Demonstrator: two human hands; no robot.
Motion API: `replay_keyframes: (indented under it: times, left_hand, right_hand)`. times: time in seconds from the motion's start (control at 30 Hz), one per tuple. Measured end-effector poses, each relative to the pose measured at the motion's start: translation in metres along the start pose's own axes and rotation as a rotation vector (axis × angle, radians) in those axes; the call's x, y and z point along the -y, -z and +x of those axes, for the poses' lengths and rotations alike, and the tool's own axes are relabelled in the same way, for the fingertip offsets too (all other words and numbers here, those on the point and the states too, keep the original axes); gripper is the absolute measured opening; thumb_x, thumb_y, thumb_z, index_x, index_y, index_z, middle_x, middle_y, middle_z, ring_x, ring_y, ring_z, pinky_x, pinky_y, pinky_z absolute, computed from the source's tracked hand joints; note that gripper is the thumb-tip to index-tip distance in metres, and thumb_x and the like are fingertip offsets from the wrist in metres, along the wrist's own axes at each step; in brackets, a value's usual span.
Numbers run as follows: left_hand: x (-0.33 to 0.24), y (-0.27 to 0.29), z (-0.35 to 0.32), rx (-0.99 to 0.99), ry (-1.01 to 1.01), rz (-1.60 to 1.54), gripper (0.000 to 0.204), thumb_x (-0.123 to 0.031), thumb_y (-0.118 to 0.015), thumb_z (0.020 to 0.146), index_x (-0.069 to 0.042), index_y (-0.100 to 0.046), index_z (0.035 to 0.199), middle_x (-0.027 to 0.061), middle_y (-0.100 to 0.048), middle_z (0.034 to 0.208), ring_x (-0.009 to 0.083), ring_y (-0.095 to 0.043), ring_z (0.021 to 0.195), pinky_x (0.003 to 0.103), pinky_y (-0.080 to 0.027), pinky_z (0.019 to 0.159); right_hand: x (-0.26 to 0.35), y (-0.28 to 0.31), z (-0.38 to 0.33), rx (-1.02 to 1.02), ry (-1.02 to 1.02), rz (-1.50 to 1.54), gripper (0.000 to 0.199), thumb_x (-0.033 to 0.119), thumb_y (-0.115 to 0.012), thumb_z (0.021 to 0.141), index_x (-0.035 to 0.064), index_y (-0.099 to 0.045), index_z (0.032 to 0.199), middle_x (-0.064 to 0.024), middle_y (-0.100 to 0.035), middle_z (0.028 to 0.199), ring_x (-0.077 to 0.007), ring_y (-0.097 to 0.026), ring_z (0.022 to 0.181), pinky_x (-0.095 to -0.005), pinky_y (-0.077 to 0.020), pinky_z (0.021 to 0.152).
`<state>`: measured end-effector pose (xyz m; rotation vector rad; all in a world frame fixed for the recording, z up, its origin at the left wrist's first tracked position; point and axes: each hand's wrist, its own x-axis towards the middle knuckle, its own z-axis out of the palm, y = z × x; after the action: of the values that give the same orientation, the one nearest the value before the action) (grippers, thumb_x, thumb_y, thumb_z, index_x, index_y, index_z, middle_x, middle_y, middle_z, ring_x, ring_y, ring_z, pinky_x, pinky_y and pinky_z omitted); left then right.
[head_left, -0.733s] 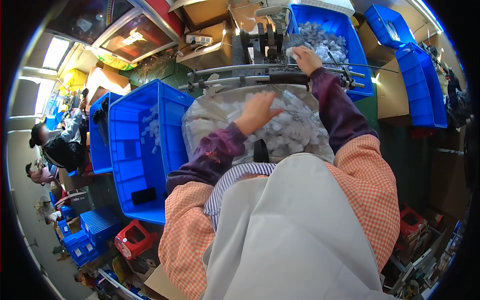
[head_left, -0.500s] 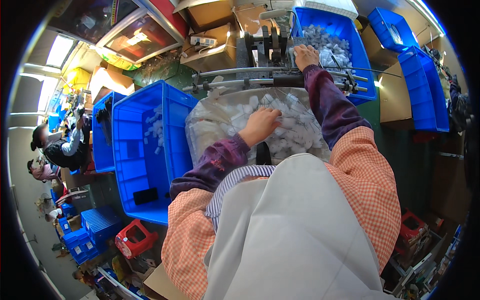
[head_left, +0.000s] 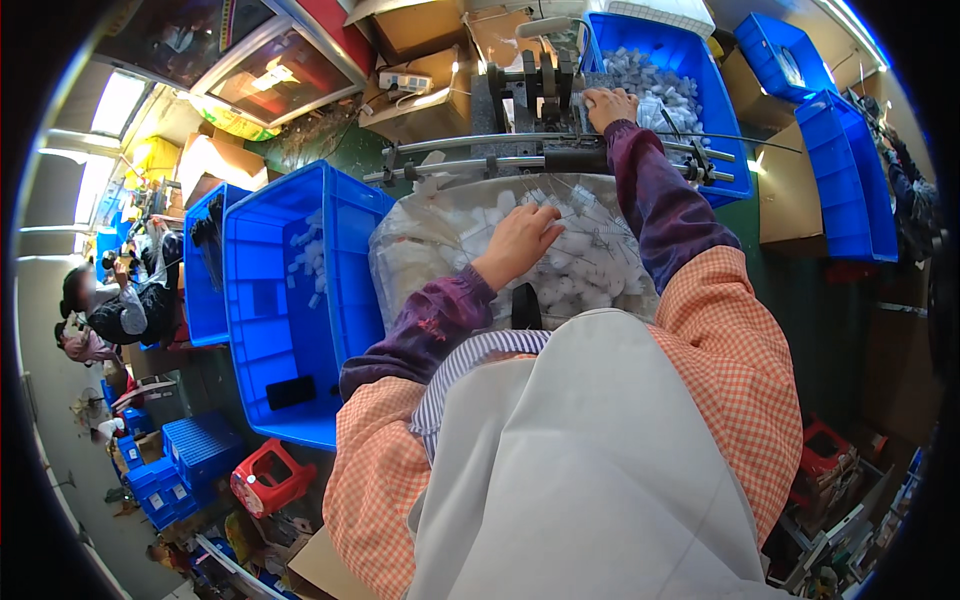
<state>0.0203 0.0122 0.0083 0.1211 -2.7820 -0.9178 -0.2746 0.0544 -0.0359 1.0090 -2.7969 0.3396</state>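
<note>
Small white plastic pieces point(head_left: 590, 265), some with thin metal wires, lie heaped in a tray lined with clear plastic sheet point(head_left: 405, 245) in front of me. Over the heap's left part is my left hand point(head_left: 518, 243), its fingers bent a little and apart, with nothing visible in them. Farther off, my right hand point(head_left: 610, 108) is at the right side of a dark metal machine point(head_left: 540, 90). Its fingers curl down, and the tips and whatever they grip are hidden. Metal rods point(head_left: 470, 165) run crosswise between the machine and the tray.
A blue bin point(head_left: 715, 110) of similar white pieces stands beyond my right hand. Left of the tray, a large blue crate point(head_left: 265, 300) holds white pieces and a black flat object point(head_left: 290, 392). Cardboard boxes point(head_left: 425, 95) are behind; a red stool point(head_left: 270, 478) and people point(head_left: 135, 300) are leftward.
My left hand has shifted slightly left over the white pieces, and its fingers have turned. My right hand has moved slightly left at the machine. A person at far left has changed posture.
</note>
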Motion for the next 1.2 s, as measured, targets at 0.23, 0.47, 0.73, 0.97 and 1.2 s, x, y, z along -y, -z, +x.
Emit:
replay_keyframes:
  times: [0.23, 0.47, 0.73, 0.97, 1.2]
  left_hand:
    - [-0.007, 0.013, 0.004, -0.023, 0.008, -0.058, 0.019, -0.025, -0.055, 0.085, -0.008, -0.058, 0.092, 0.0145, -0.057, 0.083, 0.0328, -0.055, 0.080, 0.040, -0.043, 0.070]
    - [-0.013, 0.011, 0.008, -0.121, -0.050, -0.204, 0.018, -0.022, -0.051, 0.086, -0.006, -0.054, 0.094, 0.0147, -0.055, 0.083, 0.0334, -0.055, 0.078, 0.040, -0.043, 0.067]
    - [-0.018, 0.022, 0.009, -0.116, 0.064, -0.247, 0.020, -0.012, -0.057, 0.081, -0.003, -0.055, 0.099, 0.0156, -0.058, 0.097, 0.0315, -0.057, 0.084, 0.037, -0.046, 0.070]
    - [-0.013, 0.026, 0.010, -0.190, 0.061, -0.347, 0.021, -0.004, -0.061, 0.077, -0.003, -0.059, 0.098, 0.0119, -0.060, 0.095, 0.0248, -0.060, 0.079, 0.029, -0.048, 0.064]
    - [-0.018, 0.024, 0.023, -0.236, -0.014, -0.324, 0.023, -0.005, -0.062, 0.077, -0.004, -0.060, 0.100, 0.0125, -0.062, 0.091, 0.0231, -0.061, 0.074, 0.028, -0.048, 0.063]
  right_hand:
    - [-0.005, 0.016, -0.024, -0.067, -0.061, -0.066, 0.030, 0.036, -0.052, 0.080, 0.0172, -0.064, 0.100, -0.0046, -0.054, 0.110, -0.0257, -0.038, 0.113, -0.0467, -0.0222, 0.096]
    - [0.025, 0.008, -0.022, -0.043, -0.026, -0.054, 0.031, 0.033, -0.049, 0.080, 0.0123, -0.063, 0.098, -0.0082, -0.055, 0.106, -0.0278, -0.039, 0.109, -0.0456, -0.0247, 0.091]
    - [0.059, -0.003, -0.021, -0.093, 0.032, -0.059, 0.027, 0.027, -0.046, 0.082, 0.0119, -0.061, 0.098, -0.0091, -0.055, 0.103, -0.0271, -0.041, 0.108, -0.0470, -0.0248, 0.091]
    - [0.016, 0.008, -0.022, -0.060, 0.020, -0.074, 0.025, 0.027, -0.046, 0.081, 0.0137, -0.063, 0.094, -0.0077, -0.057, 0.104, -0.0264, -0.048, 0.103, -0.0448, -0.0281, 0.088]
    - [-0.027, 0.021, 0.002, 0.139, 0.049, -0.160, 0.022, 0.021, -0.046, 0.080, 0.0140, -0.060, 0.096, -0.0103, -0.059, 0.105, -0.0288, -0.058, 0.097, -0.0418, -0.0401, 0.082]
